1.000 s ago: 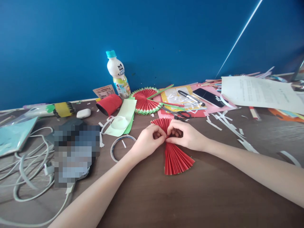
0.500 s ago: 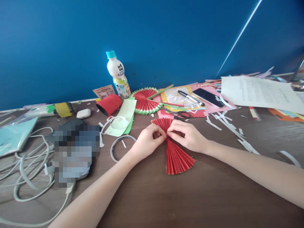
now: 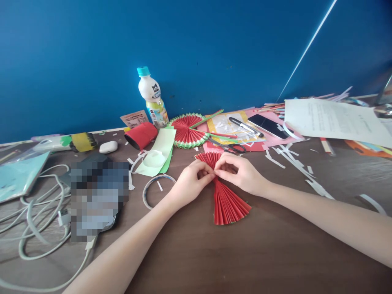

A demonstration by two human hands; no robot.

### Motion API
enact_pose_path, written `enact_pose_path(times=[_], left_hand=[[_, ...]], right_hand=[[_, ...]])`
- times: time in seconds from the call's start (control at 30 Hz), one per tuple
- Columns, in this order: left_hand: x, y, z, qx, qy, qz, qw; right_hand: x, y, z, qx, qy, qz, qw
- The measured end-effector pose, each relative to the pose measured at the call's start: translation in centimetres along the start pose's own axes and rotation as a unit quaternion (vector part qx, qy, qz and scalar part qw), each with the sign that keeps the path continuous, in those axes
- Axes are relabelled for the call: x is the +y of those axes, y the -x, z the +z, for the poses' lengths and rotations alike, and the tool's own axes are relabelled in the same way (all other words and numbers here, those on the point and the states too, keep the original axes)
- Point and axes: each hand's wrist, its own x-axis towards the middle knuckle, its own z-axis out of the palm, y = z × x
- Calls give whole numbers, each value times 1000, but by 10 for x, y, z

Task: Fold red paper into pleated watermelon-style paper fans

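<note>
A red pleated paper fan (image 3: 229, 202) lies on the brown table, narrow at its middle and spread at both ends like a bow. My left hand (image 3: 196, 177) pinches its narrow middle from the left. From the right, the fingers of my right hand (image 3: 240, 171) close on the same spot, the fingertips of both hands meeting there. The fingers partly hide the middle and the far end. Just beyond is a round red pleated paper fan (image 3: 188, 130) with a green-and-white edge and green and red sticks.
Black scissors (image 3: 235, 148), a marker (image 3: 245, 126) and a phone (image 3: 269, 125) lie behind my right hand. A bottle (image 3: 153, 98) stands against the blue wall. To the left are a tape roll (image 3: 146, 194), green paper (image 3: 157, 153), an earphone case (image 3: 108, 147) and white cables (image 3: 27, 228). Paper scraps lie about.
My right hand has shifted very slightly left at the fan's middle. Otherwise both hands keep their pinch and the fan stays in place.
</note>
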Motion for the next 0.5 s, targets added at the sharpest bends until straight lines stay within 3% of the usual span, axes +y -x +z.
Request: enact_pose_path(times=[0.5], left_hand=[[3, 0, 0, -12, -16, 19, 1000]], right_hand=[[-1, -1, -4, -34, -78, 64, 994]])
